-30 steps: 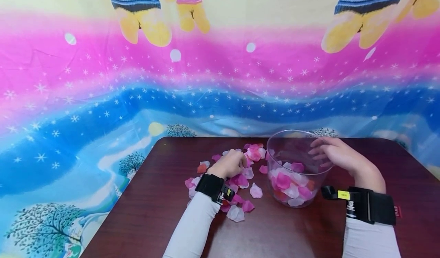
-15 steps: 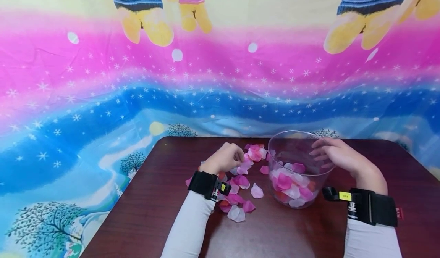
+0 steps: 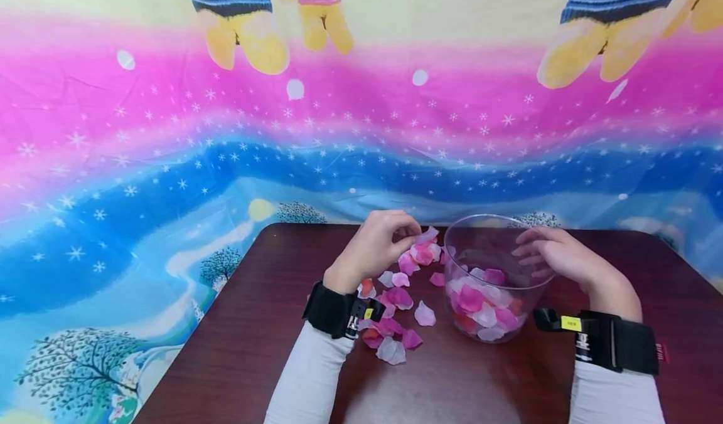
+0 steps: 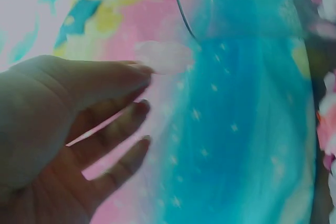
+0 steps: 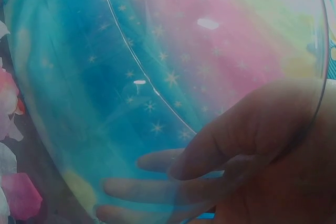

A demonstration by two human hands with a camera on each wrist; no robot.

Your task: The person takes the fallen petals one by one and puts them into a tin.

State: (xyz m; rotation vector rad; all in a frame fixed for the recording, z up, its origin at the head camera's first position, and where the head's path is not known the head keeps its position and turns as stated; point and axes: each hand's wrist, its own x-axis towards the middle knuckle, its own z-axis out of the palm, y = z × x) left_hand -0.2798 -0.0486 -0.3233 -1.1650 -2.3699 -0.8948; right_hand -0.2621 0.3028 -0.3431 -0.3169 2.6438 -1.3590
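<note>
A clear plastic bowl (image 3: 452, 254) stands on the dark wooden table (image 3: 243, 342), holding several pink, white and red petals (image 3: 480, 302). My right hand (image 3: 550, 254) grips the bowl's right rim, with the thumb over the rim (image 5: 252, 124) and the fingers against the wall. My left hand (image 3: 381, 243) is raised above the table just left of the bowl and pinches a pale petal (image 3: 427, 234) at its fingertips; the left wrist view shows the same petal (image 4: 165, 56) beyond my thumb. Loose petals (image 3: 395, 298) lie scattered on the table below that hand.
A bright cartoon-print cloth (image 3: 169, 129) hangs behind the table and drapes past its back and left edges. Bare table surface (image 3: 452, 386) lies between my forearms. Black wrist bands (image 3: 333, 311) sit on both white sleeves.
My left hand rose from the petal pile with a pale petal pinched and moved up and right toward the bowl's rim. My right hand stayed on the bowl.
</note>
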